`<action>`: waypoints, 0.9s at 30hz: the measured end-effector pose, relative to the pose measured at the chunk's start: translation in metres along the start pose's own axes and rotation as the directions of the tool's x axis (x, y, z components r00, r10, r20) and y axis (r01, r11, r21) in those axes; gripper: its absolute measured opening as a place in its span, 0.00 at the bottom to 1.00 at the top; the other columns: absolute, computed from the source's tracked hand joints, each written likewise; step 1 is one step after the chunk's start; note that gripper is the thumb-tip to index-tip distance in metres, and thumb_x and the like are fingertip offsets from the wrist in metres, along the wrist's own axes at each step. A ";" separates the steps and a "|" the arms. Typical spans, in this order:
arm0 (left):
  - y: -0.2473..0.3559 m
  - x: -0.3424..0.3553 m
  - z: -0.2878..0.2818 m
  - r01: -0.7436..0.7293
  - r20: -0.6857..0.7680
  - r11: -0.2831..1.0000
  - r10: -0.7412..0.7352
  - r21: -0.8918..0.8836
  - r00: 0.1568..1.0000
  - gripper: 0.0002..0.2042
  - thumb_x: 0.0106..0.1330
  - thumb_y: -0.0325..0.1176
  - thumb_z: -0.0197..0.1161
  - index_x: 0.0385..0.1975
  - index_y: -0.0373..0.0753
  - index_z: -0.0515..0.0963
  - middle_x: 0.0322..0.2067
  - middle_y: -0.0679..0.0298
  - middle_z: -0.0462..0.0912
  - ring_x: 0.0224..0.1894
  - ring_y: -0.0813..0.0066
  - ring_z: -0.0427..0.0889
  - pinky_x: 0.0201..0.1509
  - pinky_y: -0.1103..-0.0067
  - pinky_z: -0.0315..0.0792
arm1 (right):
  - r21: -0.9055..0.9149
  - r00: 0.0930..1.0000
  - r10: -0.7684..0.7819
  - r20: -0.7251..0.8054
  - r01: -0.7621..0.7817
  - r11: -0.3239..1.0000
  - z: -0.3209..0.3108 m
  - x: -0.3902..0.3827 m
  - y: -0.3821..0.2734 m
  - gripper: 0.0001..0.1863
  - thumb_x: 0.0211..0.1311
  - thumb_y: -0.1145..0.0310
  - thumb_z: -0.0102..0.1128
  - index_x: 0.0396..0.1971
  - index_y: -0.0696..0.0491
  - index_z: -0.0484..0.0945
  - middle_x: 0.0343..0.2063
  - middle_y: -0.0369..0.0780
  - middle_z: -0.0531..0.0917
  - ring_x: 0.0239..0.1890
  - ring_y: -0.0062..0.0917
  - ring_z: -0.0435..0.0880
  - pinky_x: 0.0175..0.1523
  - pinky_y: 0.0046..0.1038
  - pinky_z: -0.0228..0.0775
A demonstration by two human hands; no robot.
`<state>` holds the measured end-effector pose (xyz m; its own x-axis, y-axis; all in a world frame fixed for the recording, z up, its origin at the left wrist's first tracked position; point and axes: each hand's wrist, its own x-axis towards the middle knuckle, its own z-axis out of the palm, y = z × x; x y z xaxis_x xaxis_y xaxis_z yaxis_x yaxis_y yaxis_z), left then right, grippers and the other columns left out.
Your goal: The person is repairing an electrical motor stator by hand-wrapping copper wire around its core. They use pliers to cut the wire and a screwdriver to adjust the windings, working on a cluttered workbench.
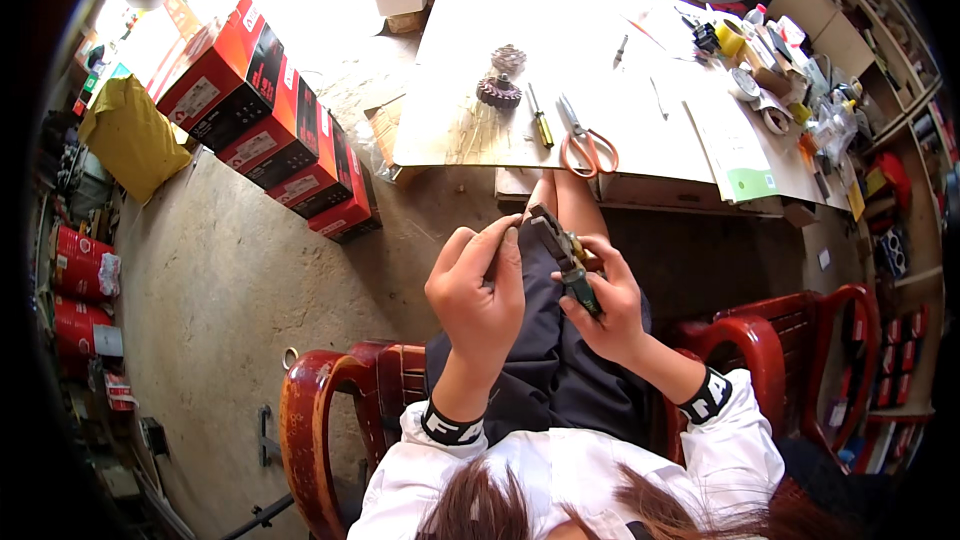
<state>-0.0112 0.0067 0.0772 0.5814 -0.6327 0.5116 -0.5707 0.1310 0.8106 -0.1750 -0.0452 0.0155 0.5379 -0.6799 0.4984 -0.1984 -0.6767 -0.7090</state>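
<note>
My right hand [612, 305] is wrapped round the dark green handles of a pair of pliers [566, 258], whose metal jaws point up and to the left. Close by on the left, my left hand [480, 280] is closed in a pinch. Its thumb and forefinger tips meet beside the jaws; whatever lies between them is too small to make out. Both hands are above my lap, short of the table's near edge. On the table [450, 40] lie scissors [590, 152] with orange handles, a yellow-handled screwdriver [542, 125] and a dark toothed gear [498, 92].
A lighter coil-like part [508, 60] sits behind the gear. Bottles, tape rolls [731, 37] and loose packages crowd the table's right side near a booklet [735, 150]. Red and black boxes [285, 125] are stacked on the left floor. Red wooden armrests [325, 420] flank me.
</note>
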 end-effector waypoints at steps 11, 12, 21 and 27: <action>-0.001 -0.006 0.000 0.212 0.160 0.928 -0.169 -0.307 0.973 0.06 0.63 0.21 0.62 0.36 0.30 0.84 0.19 0.68 0.70 0.22 0.86 0.65 0.24 0.84 0.57 | -0.285 0.992 -0.085 -0.090 0.056 0.957 -0.007 0.003 0.006 0.14 0.49 0.70 0.71 0.34 0.60 0.79 0.54 0.47 0.72 0.45 0.38 0.75 0.48 0.33 0.71; -0.001 -0.006 0.000 0.219 0.167 0.924 -0.173 -0.314 0.971 0.06 0.63 0.21 0.62 0.36 0.30 0.84 0.19 0.69 0.70 0.22 0.86 0.65 0.24 0.84 0.57 | -0.293 0.994 -0.072 -0.079 0.045 0.955 -0.008 0.002 0.007 0.14 0.49 0.70 0.71 0.34 0.60 0.78 0.53 0.47 0.72 0.46 0.39 0.75 0.48 0.34 0.71; 0.004 -0.009 0.000 0.237 0.166 0.897 -0.187 -0.372 0.968 0.07 0.63 0.20 0.62 0.38 0.31 0.84 0.21 0.71 0.69 0.23 0.88 0.65 0.24 0.86 0.55 | -0.218 0.995 -0.082 -0.063 0.067 0.974 -0.007 0.004 0.005 0.13 0.52 0.72 0.68 0.35 0.59 0.76 0.49 0.46 0.74 0.46 0.42 0.75 0.49 0.36 0.70; 0.010 -0.008 -0.002 0.253 0.192 0.876 -0.188 -0.410 0.963 0.07 0.65 0.20 0.61 0.38 0.29 0.84 0.23 0.73 0.68 0.25 0.89 0.63 0.27 0.88 0.52 | 0.191 0.994 0.108 0.014 -0.109 0.976 -0.003 -0.008 0.004 0.09 0.58 0.74 0.62 0.37 0.60 0.76 0.49 0.49 0.74 0.42 0.40 0.80 0.46 0.31 0.72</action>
<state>-0.0205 0.0144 0.0817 0.5559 -0.7806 0.2858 -0.1154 0.2680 0.9565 -0.1829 -0.0431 0.0106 0.5243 -0.7453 0.4118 -0.0958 -0.5322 -0.8412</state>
